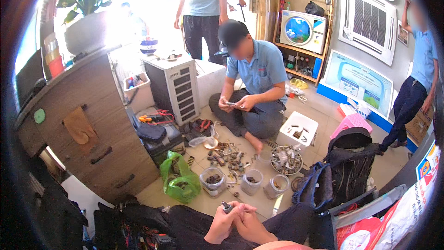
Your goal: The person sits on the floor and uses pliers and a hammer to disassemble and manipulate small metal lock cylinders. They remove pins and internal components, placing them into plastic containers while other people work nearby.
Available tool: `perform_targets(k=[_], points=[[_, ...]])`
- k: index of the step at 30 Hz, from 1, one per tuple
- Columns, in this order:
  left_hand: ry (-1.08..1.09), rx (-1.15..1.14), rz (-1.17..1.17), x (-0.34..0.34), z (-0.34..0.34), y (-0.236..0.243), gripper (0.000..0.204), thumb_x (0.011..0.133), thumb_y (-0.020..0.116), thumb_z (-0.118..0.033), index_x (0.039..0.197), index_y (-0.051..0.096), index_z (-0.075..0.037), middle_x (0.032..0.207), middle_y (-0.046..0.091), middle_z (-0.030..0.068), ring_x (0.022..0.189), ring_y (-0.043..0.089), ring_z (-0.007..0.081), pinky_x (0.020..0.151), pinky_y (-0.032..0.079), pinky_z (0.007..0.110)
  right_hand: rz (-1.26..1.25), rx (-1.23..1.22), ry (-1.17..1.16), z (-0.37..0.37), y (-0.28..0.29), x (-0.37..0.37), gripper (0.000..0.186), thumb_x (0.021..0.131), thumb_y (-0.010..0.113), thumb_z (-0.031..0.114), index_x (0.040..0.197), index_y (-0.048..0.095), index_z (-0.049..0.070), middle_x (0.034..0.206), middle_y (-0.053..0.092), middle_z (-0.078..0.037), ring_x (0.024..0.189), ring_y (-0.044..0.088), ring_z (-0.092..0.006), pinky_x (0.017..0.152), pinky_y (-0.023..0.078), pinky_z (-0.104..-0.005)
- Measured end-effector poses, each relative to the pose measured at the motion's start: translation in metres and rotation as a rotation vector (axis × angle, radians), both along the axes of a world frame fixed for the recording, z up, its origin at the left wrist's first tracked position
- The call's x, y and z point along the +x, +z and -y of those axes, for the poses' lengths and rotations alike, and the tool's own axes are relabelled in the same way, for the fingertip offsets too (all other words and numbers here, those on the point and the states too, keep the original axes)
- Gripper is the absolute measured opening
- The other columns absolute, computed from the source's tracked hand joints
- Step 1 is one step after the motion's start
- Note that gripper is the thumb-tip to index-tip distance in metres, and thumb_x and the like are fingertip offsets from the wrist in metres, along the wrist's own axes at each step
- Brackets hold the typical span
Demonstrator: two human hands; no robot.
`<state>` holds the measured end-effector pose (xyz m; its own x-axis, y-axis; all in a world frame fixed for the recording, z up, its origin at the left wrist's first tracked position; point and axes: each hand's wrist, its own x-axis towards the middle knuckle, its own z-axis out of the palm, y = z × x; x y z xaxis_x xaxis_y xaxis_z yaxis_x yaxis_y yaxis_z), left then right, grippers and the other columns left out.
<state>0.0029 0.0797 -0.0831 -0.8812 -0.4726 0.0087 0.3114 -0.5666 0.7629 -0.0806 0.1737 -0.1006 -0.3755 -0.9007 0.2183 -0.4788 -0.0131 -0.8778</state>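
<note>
My left hand (221,225) is closed around a small dark cylindrical piece with a thin tip (227,207), which pokes out above the fingers. Against it, my right hand (252,227) is closed, its fingers folded together; whether anything is inside them is hidden. Both hands rest close to my lap. Just ahead stand three clear plastic jars, the left jar (214,192) and the middle jar (250,190) holding dark small parts, and the right jar (273,193) with little visible inside. Beyond them, a pile of mixed small metal parts (231,158) lies on the tiled floor.
A co-worker (259,71) sits cross-legged opposite, handling a small item. Left of the jars is a green plastic bag (178,180); to their right, a full bowl of parts (286,170), a white box (283,141) and a black backpack (351,169). Drawers (111,125) flank the left.
</note>
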Motion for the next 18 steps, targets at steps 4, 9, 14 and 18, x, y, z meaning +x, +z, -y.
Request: perform_targets(k=[4,9,14,18], points=[[0.003,0.020,-0.012,0.011,0.006,0.010,0.028,0.099,0.056,-0.019,0.080,0.059,0.003,0.094,0.067,0.0169,0.096,0.063,0.0243,0.087,0.050,0.038,-0.199,-0.039,0.034,0.002,0.018,0.011,0.028,0.102,0.045,0.021,0.116,0.054,-0.002,0.106,0.059,-0.021,0.097,0.058,-0.0340,0.088,0.044,-0.0395],[-0.001,-0.146,0.025,0.022,0.004,0.049,0.040,0.098,0.054,-0.022,0.069,0.060,0.004,0.083,0.065,0.0182,0.096,0.061,0.0318,0.088,0.049,0.043,0.072,-0.077,0.218,0.000,0.037,0.015,0.028,0.102,0.045,0.019,0.119,0.051,-0.003,0.107,0.057,-0.021,0.098,0.056,-0.0323,0.090,0.042,-0.0390],[-0.092,-0.162,-0.012,0.025,0.003,0.068,0.033,0.092,0.058,-0.014,0.064,0.060,0.003,0.071,0.062,0.0163,0.092,0.061,0.0307,0.084,0.048,0.040,-0.260,-0.066,0.053,-0.015,0.050,0.019,0.029,0.099,0.048,0.023,0.106,0.052,-0.005,0.079,0.061,-0.023,0.069,0.062,-0.0436,0.060,0.051,-0.0483],[-0.058,-0.168,0.043,0.025,-0.006,0.078,0.037,0.095,0.056,-0.017,0.065,0.059,0.003,0.074,0.061,0.0120,0.080,0.060,0.0237,0.076,0.046,0.035,-0.495,0.045,-0.034,-0.022,0.065,0.024,0.026,0.093,0.056,0.020,0.103,0.054,-0.004,0.084,0.061,-0.023,0.060,0.061,-0.0431,0.050,0.051,-0.0464]])
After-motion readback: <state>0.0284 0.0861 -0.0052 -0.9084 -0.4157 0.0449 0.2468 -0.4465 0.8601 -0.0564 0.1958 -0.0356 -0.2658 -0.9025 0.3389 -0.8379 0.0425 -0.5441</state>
